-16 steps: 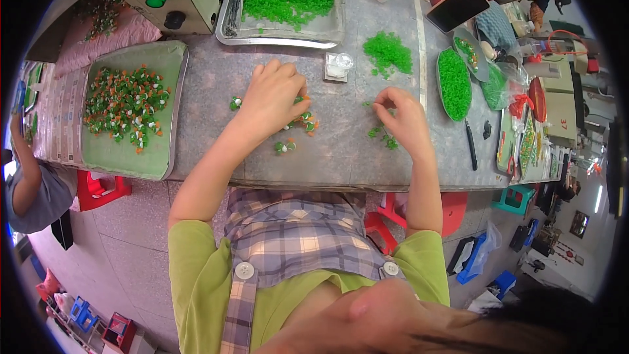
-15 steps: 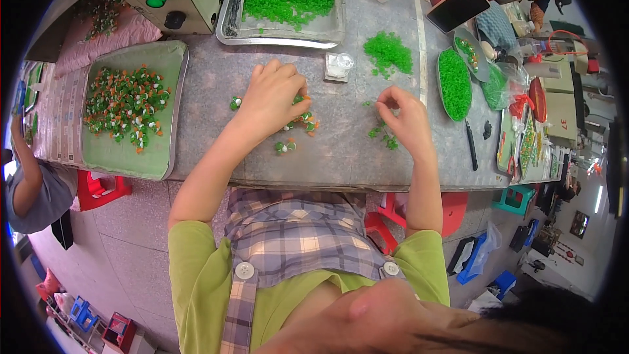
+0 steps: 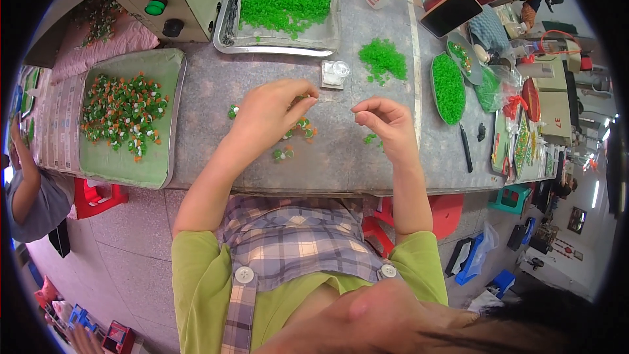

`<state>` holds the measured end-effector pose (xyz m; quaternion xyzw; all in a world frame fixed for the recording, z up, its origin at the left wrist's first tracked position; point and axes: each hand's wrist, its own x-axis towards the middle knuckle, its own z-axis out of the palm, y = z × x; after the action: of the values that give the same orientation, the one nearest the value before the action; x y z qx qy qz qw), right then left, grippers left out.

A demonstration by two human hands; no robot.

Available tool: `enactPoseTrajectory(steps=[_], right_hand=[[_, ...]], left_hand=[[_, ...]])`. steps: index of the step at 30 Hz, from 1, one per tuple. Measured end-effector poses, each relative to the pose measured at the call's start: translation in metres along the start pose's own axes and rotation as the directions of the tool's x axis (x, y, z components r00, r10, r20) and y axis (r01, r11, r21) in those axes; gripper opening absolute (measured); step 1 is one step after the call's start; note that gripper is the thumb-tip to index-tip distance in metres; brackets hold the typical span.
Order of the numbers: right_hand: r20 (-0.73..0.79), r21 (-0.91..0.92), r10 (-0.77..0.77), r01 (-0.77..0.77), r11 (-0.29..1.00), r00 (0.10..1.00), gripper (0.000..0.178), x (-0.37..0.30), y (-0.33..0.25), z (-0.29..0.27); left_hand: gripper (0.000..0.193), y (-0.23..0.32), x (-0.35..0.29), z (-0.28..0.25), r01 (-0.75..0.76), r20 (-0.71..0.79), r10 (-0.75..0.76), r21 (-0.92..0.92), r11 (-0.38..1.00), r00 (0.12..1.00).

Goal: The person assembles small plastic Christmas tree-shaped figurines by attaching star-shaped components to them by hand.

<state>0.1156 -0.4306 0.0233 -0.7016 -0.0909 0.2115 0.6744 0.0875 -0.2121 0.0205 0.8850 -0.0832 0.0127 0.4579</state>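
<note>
My left hand (image 3: 275, 110) is over the middle of the table, thumb and fingertips pinched. My right hand (image 3: 391, 124) faces it from the right, also in a pinch. A short gap separates the fingertips; anything held is too small to make out. Under and beside my left hand lie several small green, white and orange pieces (image 3: 284, 153), partly covered by it. A few loose green bits (image 3: 370, 138) show by my right wrist. Just beyond the hands stands a small white block with a clear round dish (image 3: 334, 73), near a heap of green pieces (image 3: 382, 60).
On the left, a green-lined tray (image 3: 171, 118) holds many assembled pieces. A metal tray of green bits (image 3: 275, 50) lies at the back beside a machine with buttons (image 3: 156, 5). At right are an oval green-filled dish (image 3: 449, 88), a black pen-like tool (image 3: 466, 147) and a phone (image 3: 452, 13).
My hands have come closer together: the left fingertips moved right, the right hand moved left and off the loose green bits. Both remain pinched. The whole view has shifted slightly.
</note>
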Motion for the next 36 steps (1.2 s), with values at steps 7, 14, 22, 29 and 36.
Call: enactPoseTrajectory(steps=[7,14,22,29,36], right_hand=[[-0.041,-0.152,-0.176,0.168,0.974,0.984,0.009,-0.003,-0.008,0.018],[0.155,-0.632,-0.536,0.5,0.592,0.83,0.01,-0.001,-0.008,0.023],[0.148,0.137,0.131,-0.152,0.979,0.98,0.016,0.008,0.004,0.009],[0.272,0.193,0.242,-0.299,0.934,0.931,0.015,0.015,-0.003,0.003],[0.11,0.029,0.111,-0.115,0.993,0.988,0.013,0.036,-0.011,-0.003]], left_hand=[[0.017,-0.008,0.002,0.023,0.262,0.331,-0.075,-0.566,0.781,0.941],[0.015,-0.008,0.001,0.03,0.327,0.386,-0.02,-0.751,0.573,0.922],[0.008,0.001,-0.003,0.028,-0.18,-0.003,0.184,-0.222,0.958,0.983],[0.009,0.003,-0.005,0.032,-0.276,-0.053,0.275,0.004,0.961,0.96],[0.011,0.001,-0.004,0.036,-0.098,-0.178,0.029,-0.397,0.912,0.984]])
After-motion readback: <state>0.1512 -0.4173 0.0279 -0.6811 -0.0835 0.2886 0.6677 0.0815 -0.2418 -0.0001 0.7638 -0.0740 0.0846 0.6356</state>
